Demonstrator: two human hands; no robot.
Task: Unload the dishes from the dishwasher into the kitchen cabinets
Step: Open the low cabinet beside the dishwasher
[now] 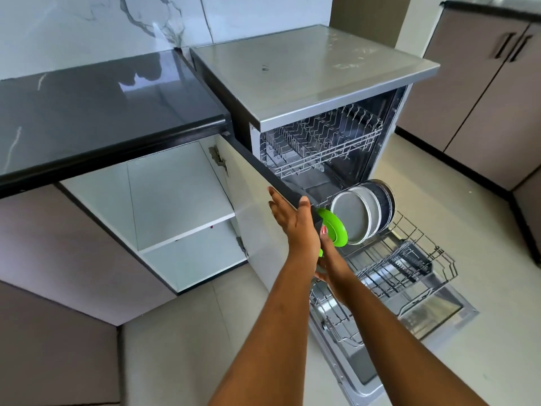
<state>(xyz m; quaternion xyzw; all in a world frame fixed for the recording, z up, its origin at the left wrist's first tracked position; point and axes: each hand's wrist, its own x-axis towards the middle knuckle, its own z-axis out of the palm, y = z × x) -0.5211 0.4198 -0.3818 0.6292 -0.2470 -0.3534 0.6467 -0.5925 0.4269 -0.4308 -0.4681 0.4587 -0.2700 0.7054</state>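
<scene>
Plate (pixel 334 227), green, pinched at its rim by right hand (pixel 332 259), just beside grey plates (pixel 354 218); left hand (pixel 292 221) flat-fingered against cabinet door (pixel 257 230).

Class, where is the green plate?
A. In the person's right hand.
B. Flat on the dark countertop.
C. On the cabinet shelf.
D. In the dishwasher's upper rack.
A: the right hand grips the green plate, next to the grey plates standing in the lower rack.
</scene>
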